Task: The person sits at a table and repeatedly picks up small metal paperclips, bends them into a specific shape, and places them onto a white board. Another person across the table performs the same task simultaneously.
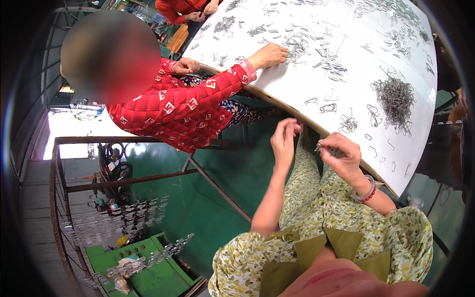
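Note:
My right hand (pixel 341 154) is at the near edge of the white table (pixel 307 91), thumb and forefinger pinched on a small metal wire hook (pixel 318 147), its shape partly covered. My left hand (pixel 285 141) is raised beside it, just off the table edge. Its fingers are bent together, and whatever they hold is too small or hidden to name. On the tabletop beyond my hands lie a small cluster of wire hooks (pixel 348 123) and a dense pile of hooks (pixel 395 101). Several single hooks are scattered nearer the corner.
To my left, a co-worker in a red patterned top (pixel 183 106) reaches a hand (pixel 269 55) into loose hooks. Another person in red (pixel 180 10) works farther along. A rusty metal frame (pixel 123 183) and a green machine (pixel 148 270) stand at lower left.

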### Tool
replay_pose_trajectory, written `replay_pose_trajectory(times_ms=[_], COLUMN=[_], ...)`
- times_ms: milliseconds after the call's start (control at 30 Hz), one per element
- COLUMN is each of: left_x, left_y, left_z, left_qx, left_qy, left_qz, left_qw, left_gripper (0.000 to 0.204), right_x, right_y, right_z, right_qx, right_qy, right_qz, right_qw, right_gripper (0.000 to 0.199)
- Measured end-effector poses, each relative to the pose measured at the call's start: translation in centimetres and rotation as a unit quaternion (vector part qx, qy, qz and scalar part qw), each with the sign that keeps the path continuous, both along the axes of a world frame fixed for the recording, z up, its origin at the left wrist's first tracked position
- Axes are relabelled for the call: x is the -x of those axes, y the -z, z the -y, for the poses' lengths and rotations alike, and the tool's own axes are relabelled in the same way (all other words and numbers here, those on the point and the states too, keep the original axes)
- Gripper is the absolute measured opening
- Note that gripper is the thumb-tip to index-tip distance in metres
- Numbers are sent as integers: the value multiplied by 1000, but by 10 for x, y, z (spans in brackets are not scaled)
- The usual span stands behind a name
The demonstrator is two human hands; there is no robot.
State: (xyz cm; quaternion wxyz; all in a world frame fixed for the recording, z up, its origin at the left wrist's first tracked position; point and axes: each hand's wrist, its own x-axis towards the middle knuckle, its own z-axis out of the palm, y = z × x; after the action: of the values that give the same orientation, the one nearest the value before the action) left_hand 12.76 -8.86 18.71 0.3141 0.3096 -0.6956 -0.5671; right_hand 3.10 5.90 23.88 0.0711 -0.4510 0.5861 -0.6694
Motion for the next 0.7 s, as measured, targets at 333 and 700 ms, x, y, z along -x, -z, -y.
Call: replay_pose_trajectory(times_ms=[333, 700], left_x=[189, 176], left_y=[51, 58], left_z=[138, 111], left_qx=[379, 323], left_qy=[79, 93], left_qz=[114, 133], left_qw=[915, 932], left_gripper=[13, 11], right_x=[5, 13], right_y=[5, 4], right_z=[-3, 17], right_qx=[-5, -48], right_qy=[-26, -23], right_qz=[-10, 41], right_qw=[1000, 998], right_gripper=[23, 23])
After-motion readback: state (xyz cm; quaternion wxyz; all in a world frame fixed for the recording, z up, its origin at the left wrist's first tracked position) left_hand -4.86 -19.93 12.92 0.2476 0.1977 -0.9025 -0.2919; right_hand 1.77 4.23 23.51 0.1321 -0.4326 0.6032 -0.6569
